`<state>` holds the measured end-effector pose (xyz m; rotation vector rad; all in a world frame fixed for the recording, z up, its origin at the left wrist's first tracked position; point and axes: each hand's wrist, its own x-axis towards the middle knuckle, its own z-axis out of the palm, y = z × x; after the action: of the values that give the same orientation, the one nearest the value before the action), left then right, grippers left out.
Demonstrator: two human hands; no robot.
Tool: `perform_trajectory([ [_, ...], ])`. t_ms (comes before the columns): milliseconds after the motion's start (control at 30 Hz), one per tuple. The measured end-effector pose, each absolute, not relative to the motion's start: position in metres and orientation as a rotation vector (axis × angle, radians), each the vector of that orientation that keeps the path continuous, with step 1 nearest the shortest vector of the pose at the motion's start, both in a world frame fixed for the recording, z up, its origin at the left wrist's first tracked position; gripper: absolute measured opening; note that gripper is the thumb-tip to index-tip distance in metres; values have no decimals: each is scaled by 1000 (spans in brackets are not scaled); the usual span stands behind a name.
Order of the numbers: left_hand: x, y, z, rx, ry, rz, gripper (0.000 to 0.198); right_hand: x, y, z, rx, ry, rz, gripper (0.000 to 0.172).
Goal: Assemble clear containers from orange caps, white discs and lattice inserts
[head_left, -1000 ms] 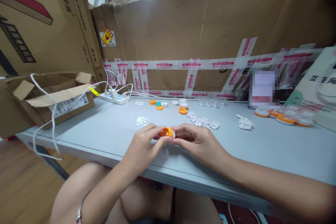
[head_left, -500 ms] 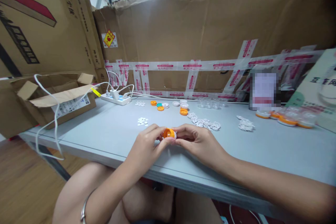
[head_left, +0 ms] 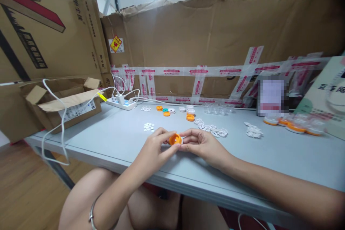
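Observation:
An orange round plastic cup-like part (head_left: 175, 139) is held up just above the table's front, its open side tilted toward me. My left hand (head_left: 159, 146) pinches its left side between thumb and fingers. On the opposite side my right hand (head_left: 201, 146) grips its edge, where a bit of white shows by the fingertips. Small white discs (head_left: 149, 127) lie on the table beyond my left hand. White openwork wheel-like pieces (head_left: 211, 128) are spread beyond my right hand, with another pile of white pieces (head_left: 253, 130) farther right.
Orange, teal and white round parts (head_left: 190, 117) lie toward the back beside clear plastic cups (head_left: 219, 108). Assembled orange-based clear pieces (head_left: 296, 127) stand at the right. A power strip (head_left: 122, 104) with white cables and an open cardboard box (head_left: 70, 106) are at the left.
The orange part has turned slightly in my fingers, showing more of its inside. Both hands still hold it in nearly the same place, and the camera view has shifted a little.

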<state>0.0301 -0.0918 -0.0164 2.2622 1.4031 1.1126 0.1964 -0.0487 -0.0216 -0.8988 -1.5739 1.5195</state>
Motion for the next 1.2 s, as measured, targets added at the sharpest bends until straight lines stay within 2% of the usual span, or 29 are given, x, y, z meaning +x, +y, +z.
perform_trajectory([
  [300,26,-91,-20,2338,1267,1148,31,198,-49,-24,-900,-1620,1480,26],
  [567,25,-90,-18,2341,1261,1131,30,199,-49,-26,-842,-1651,1521,30],
  [800,23,-89,-18,2338,1278,1132,28,199,-47,-31,-700,-1617,1620,46],
  [1100,26,-92,-23,2459,1313,1198,36,199,-48,-23,-705,-1594,1716,48],
  [1200,27,-92,-20,2406,1290,1224,31,198,-49,-19,-737,-1503,1780,49],
])
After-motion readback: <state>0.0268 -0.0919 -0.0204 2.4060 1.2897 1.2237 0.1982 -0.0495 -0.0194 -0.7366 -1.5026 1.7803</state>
